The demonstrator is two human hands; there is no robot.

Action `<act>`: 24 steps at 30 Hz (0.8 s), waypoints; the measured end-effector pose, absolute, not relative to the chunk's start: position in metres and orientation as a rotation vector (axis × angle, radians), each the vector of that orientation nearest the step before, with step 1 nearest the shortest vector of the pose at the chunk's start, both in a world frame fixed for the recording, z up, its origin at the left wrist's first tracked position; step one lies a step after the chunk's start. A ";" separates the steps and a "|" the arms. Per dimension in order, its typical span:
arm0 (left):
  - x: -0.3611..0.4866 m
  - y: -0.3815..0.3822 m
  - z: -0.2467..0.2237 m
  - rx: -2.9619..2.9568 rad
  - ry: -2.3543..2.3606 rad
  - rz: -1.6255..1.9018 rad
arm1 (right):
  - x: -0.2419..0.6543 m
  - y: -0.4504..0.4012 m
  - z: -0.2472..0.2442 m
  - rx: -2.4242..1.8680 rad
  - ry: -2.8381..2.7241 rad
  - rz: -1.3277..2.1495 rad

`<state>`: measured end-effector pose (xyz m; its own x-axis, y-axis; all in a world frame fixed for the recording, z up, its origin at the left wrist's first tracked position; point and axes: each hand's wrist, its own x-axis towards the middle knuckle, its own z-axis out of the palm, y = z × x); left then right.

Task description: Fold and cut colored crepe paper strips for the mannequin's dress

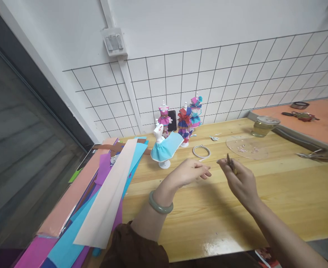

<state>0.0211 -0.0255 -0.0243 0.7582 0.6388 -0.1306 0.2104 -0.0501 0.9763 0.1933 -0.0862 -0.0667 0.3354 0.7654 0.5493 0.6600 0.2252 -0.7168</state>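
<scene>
My left hand (193, 173), with a green bangle (160, 203) on its wrist, hovers above the table with fingers loosely stretched to the right; I see nothing in it. To its right, my right hand (242, 180) is closed around a small dark, gold-toned pointed tool (230, 163), whose exact kind is unclear. Just beyond the left hand lies a pale ring-shaped coil (201, 151). A white mini dress form (158, 133) in a light-blue paper skirt (161, 152) stands behind the left forearm, a blue sheet flaring out at its right.
Several dressed mini mannequins (184, 119) stand at the back by a dark phone-like object (172, 121). Coloured paper strips (108, 193) pile up at left. A clear plate with small pink bits (245, 149), a glass bowl (264, 127) and an orange mat (315, 119) are at right.
</scene>
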 end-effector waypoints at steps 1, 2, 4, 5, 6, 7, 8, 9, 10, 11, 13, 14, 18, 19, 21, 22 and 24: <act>0.019 -0.025 -0.024 1.689 0.729 0.400 | 0.198 -0.081 -0.070 -1.507 -1.290 0.213; 0.016 -0.024 -0.022 1.746 0.747 0.414 | 0.204 -0.074 -0.074 -1.506 -1.223 0.308; 0.009 -0.021 -0.017 1.789 0.745 0.467 | 0.223 -0.058 -0.084 -1.495 -1.147 0.490; 0.004 -0.020 -0.014 1.781 0.740 0.505 | 0.233 -0.048 -0.090 -1.511 -1.118 0.549; -0.001 -0.018 -0.010 1.764 0.745 0.549 | 0.245 -0.038 -0.096 -1.564 -1.094 0.539; -0.007 -0.017 -0.005 1.743 0.763 0.596 | 0.257 -0.029 -0.101 -1.643 -1.123 0.512; -0.014 -0.016 0.001 1.727 0.791 0.640 | 0.268 -0.020 -0.106 -1.728 -1.199 0.477; -0.022 -0.015 0.007 1.715 0.828 0.684 | 0.280 -0.011 -0.110 -1.808 -1.288 0.412; -0.030 -0.014 0.012 1.707 0.866 0.719 | 0.290 -0.002 -0.112 -1.887 -1.357 0.333; -0.038 -0.014 0.018 1.706 0.903 0.759 | 0.300 0.006 -0.114 -1.921 -1.376 0.309; -0.054 -0.013 0.026 1.712 0.954 0.843 | 0.318 0.023 -0.117 -1.971 -1.396 0.266; -0.062 -0.012 0.029 1.703 0.974 0.891 | 0.326 0.031 -0.117 -1.996 -1.405 0.247; -0.081 -0.009 0.032 1.659 1.000 1.052 | 0.349 0.066 -0.116 -2.108 -1.475 0.156; -0.083 -0.008 0.032 1.652 1.003 1.078 | 0.353 0.075 -0.116 -2.135 -1.496 0.131; -0.086 -0.007 0.031 1.639 1.016 1.119 | 0.357 0.092 -0.116 -2.186 -1.542 0.087; -0.087 -0.006 0.030 1.631 1.026 1.135 | 0.358 0.099 -0.117 -2.209 -1.567 0.070; -0.089 -0.004 0.030 1.621 1.046 1.163 | 0.358 0.112 -0.119 -2.251 -1.615 0.040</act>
